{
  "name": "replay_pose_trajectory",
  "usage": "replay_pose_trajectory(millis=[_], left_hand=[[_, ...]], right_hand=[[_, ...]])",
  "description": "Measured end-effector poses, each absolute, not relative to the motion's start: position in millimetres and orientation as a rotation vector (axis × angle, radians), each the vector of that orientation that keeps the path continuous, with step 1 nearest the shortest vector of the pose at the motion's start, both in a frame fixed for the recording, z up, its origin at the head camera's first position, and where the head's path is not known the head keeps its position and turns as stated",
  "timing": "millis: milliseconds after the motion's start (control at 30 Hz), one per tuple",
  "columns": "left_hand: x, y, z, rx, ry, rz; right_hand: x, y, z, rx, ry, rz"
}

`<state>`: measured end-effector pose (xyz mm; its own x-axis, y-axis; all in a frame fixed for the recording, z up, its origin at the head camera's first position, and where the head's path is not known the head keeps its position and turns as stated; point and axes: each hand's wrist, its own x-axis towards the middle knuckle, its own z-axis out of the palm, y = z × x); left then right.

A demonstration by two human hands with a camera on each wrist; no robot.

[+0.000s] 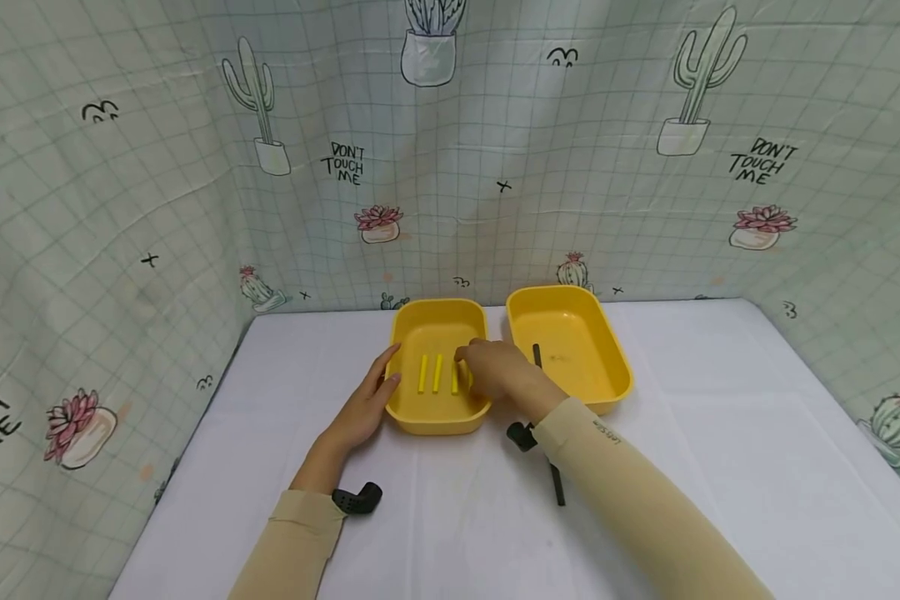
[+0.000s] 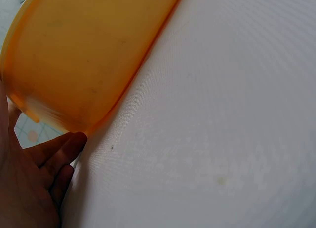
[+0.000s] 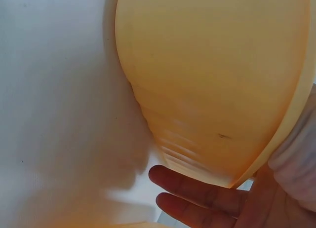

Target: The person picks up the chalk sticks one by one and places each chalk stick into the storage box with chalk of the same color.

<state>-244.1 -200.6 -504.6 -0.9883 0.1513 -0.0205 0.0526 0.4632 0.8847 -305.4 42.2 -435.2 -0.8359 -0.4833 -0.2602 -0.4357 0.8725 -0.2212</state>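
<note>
Yellow sticks (image 1: pixel 437 373), three that I can make out, lie side by side in the left tray (image 1: pixel 437 426), their ends pointing to the far and near sides. My left hand (image 1: pixel 362 410) rests against the left side of that tray, thumb and fingers spread apart; the left wrist view shows fingertips touching the outside of the tray close to the table (image 1: pixel 420 533). My right hand (image 1: pixel 497 367) reaches over the tray's right side, a bent finger beside the far end of the rightmost stick. Whether I pinch that stick I cannot tell, since the hand covers its own grip; in the right wrist view two fingers extend nearly straight, a little apart.

Just to the right, and angled, sits another yellow tray (image 1: pixel 562 317), partly hidden behind my right wrist. A black strip (image 1: pixel 557 485) shows on the near side of my forearm, and dark material shows on the far side too; whether they are one piece I cannot tell. Both my sleeves (image 1: pixel 645 500) are beige, with a black device (image 1: pixel 357 498) at the left wrist. Beyond the white table hangs a checked cloth (image 1: pixel 487 250) printed with cactus pots.
</note>
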Motion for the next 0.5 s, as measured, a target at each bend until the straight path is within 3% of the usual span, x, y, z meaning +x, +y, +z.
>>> replay_pose_trajectory(millis=[500], left_hand=[[-240.5,-200.7,-499.1,0.193,2.593,1.581]], right_hand=[[-303.2,42.8,-433.4,-0.72,2.791,-0.174]])
